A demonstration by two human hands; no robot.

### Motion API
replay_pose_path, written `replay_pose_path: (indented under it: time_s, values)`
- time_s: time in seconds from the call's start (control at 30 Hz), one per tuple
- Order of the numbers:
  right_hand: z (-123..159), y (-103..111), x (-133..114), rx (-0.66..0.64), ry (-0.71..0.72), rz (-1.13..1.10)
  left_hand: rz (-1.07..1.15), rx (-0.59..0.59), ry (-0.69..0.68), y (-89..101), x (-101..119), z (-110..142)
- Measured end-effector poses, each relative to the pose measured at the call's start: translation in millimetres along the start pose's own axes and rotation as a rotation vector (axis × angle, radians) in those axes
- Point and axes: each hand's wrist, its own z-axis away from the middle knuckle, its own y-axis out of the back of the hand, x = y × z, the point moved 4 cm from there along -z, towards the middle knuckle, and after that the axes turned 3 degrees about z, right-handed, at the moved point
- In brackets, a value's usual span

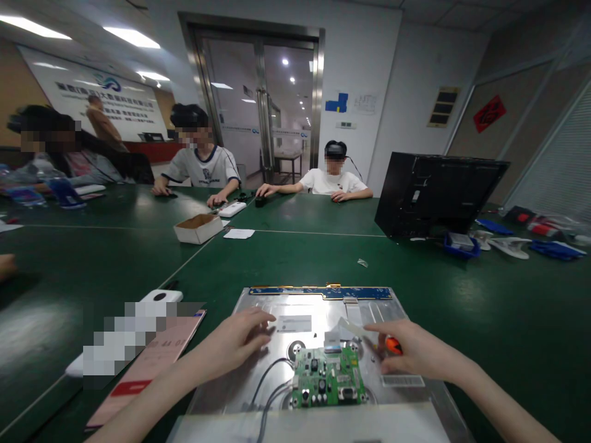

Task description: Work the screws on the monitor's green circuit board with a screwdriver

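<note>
In front of me lies a bare metal display panel (221,381) with a green circuit board (325,375) on its back and a long blue board (323,293) along its far edge. My left hand (247,335) hovers at the panel's left part, fingers apart and holding nothing, beside a white label (294,323). Tucked in the curled fingers of my right hand (409,351) is an orange-and-black handle, apparently a screwdriver (393,345). The right index finger reaches to a pale strip (353,328) near the ribbon cable. Dark cables (270,394) run from the green board's left side.
To the left are a pink booklet (152,363) and a white device (159,298), partly blurred out. A white open box (198,229) stands farther off. At the right rear is a black monitor (434,194), with a blue tray (462,245) beside it. Several people sit across the green table (295,255).
</note>
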Motion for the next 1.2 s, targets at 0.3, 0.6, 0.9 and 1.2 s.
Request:
replay_pose_path:
  time_s: [0.3, 0.6, 0.9, 1.2]
  values:
    - [-27.3, -7.5, -5.9, -0.043, 0.104, -0.017, 0.177, -0.16, 0.045, -6.4, 8.8, 2.3]
    - [-31.6, -16.6, -6.7, -0.019, 0.124, -0.013, 0.206, -0.115, 0.027, -15.9, 6.1, -6.6]
    - [-31.8, -15.3, -10.2, 0.002, 0.134, -0.008, 0.205, -0.044, -0.082, -25.1, 19.9, -38.1]
    - [-30.8, -12.7, -7.5, 0.016, 0.044, 0.025, 0.211, -0.163, -0.16, -38.9, 40.6, -61.8]
